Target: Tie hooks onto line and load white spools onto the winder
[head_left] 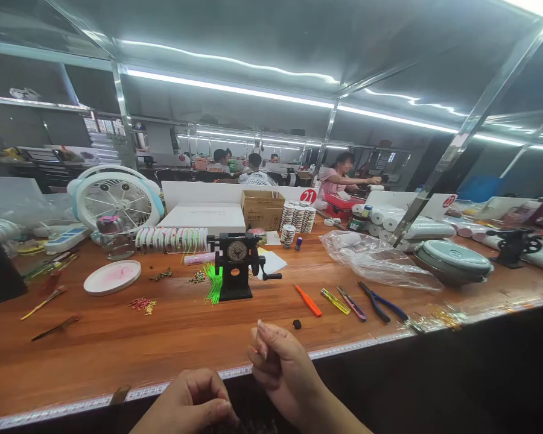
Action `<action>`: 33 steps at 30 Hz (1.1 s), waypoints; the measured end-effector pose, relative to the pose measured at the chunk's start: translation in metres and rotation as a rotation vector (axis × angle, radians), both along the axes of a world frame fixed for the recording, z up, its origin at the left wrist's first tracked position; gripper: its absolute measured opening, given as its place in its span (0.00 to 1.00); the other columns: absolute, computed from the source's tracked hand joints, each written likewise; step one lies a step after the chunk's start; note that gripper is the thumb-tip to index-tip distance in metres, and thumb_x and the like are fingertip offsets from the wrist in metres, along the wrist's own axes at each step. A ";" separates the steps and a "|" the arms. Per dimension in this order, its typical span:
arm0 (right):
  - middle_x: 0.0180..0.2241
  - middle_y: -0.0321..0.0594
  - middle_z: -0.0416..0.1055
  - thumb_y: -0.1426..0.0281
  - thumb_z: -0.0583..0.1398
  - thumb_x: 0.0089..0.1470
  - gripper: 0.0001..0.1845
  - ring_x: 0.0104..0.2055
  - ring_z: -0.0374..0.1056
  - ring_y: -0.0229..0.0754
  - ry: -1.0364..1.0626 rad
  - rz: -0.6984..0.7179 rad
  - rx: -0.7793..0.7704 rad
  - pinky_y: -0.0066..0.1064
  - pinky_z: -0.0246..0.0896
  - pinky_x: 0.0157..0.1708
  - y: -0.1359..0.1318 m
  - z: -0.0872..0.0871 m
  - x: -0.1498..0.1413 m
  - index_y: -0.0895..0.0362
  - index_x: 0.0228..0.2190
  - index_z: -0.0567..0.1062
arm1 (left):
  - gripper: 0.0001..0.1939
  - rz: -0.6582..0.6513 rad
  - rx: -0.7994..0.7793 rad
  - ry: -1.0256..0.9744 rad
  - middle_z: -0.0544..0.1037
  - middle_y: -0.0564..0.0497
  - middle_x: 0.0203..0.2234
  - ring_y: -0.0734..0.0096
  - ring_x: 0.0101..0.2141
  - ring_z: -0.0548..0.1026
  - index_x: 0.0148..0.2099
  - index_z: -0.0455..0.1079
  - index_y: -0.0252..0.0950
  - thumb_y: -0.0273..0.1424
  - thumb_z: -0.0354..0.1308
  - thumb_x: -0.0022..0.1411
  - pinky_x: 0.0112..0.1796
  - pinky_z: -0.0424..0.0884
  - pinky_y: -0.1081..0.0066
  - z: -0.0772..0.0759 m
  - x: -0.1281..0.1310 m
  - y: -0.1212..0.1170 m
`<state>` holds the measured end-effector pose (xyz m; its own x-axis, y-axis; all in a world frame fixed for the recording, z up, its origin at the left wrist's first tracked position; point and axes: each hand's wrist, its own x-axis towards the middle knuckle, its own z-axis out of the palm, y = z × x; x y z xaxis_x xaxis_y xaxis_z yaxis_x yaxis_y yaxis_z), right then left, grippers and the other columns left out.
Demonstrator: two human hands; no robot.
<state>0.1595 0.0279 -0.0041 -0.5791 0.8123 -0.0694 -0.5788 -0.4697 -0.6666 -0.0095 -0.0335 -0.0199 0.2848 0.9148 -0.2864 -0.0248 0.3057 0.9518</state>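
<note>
A small red strand (254, 349) is in the right hand (285, 369), pinched in a narrow grip at the fingertips. It seems very light and soft, so it is best held at its end. The left hand (186, 402) curls at the near edge of the counter (72, 355); I cannot tell if its grip holds something. Farther away lie a small black piece (297, 324) and an orange-handled screwdriver (308, 299).

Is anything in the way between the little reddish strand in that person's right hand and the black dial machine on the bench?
No, nothing visible stands between the reddish strand in the right hand and the black dial machine; only the wooden bench top shows there. A small black piece lies off to the right.
</note>
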 end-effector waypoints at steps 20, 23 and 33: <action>0.11 0.23 0.46 0.55 0.64 0.45 0.24 0.13 0.35 0.25 -0.151 0.010 0.140 0.25 0.27 0.14 -0.002 0.000 0.002 0.58 0.15 0.60 | 0.14 0.021 0.090 0.203 0.69 0.55 0.18 0.73 0.23 0.63 0.24 0.69 0.33 0.40 0.64 0.48 0.26 0.60 0.72 0.003 0.005 0.004; 0.11 0.24 0.48 0.55 0.62 0.47 0.25 0.14 0.39 0.26 -0.316 -0.009 0.274 0.25 0.32 0.15 -0.005 0.002 0.002 0.58 0.14 0.61 | 0.14 -0.027 0.127 0.151 0.73 0.52 0.24 0.69 0.28 0.67 0.29 0.71 0.34 0.40 0.64 0.48 0.31 0.62 0.71 0.009 0.007 0.004; 0.11 0.27 0.51 0.54 0.61 0.46 0.26 0.15 0.43 0.27 -0.457 0.080 0.352 0.25 0.36 0.16 -0.008 0.001 0.000 0.58 0.12 0.61 | 0.15 -0.064 0.125 -0.024 0.67 0.56 0.21 0.74 0.24 0.61 0.25 0.65 0.35 0.40 0.62 0.51 0.27 0.59 0.73 0.016 0.010 0.001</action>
<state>0.1596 0.0194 -0.0032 -0.6144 0.7867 -0.0600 -0.1676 -0.2045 -0.9644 0.0000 -0.0325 -0.0040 0.3495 0.9226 -0.1634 -0.0327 0.1863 0.9820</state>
